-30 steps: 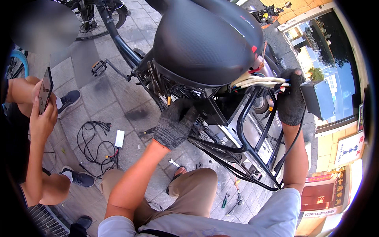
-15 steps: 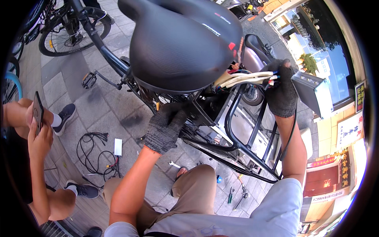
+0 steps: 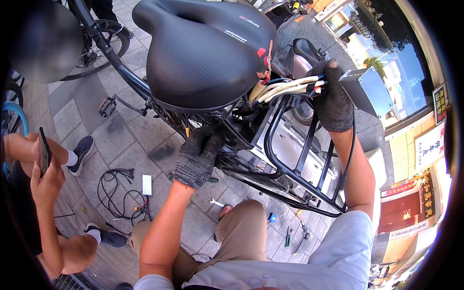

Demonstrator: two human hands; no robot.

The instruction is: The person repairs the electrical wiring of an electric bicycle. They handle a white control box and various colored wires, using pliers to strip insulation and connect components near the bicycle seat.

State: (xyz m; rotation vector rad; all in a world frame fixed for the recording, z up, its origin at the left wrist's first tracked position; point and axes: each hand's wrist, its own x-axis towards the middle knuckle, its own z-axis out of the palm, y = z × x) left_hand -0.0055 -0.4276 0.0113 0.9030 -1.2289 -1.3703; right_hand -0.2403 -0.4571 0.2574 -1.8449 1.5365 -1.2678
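My right hand (image 3: 332, 96), in a dark knitted glove, is closed around a grey metal box (image 3: 367, 92) and the ends of white-sheathed cables (image 3: 285, 89) at the right of the black bicycle saddle (image 3: 200, 63). A black lead hangs along that forearm. My left hand (image 3: 195, 157), gloved the same way, reaches below the saddle into the frame beside a black mounting plate (image 3: 237, 130), fingers curled; what they grip is hidden. The black tubular rear rack (image 3: 304, 159) lies under and between both arms.
Beside me another person's hand (image 3: 46, 171) holds a phone (image 3: 44, 150). On the paving are a white module (image 3: 146, 183), coiled black cables (image 3: 116, 208), a wrench (image 3: 216, 202), pliers (image 3: 287, 238) and a blue object (image 3: 272, 217). Other bicycles (image 3: 13, 116) stand left; a shop window (image 3: 406, 63) is right.
The saddle, rack and both my hands sit further left in the picture as the view shifts. My right hand, with box and cables, is slightly higher; my left hand stays under the saddle.
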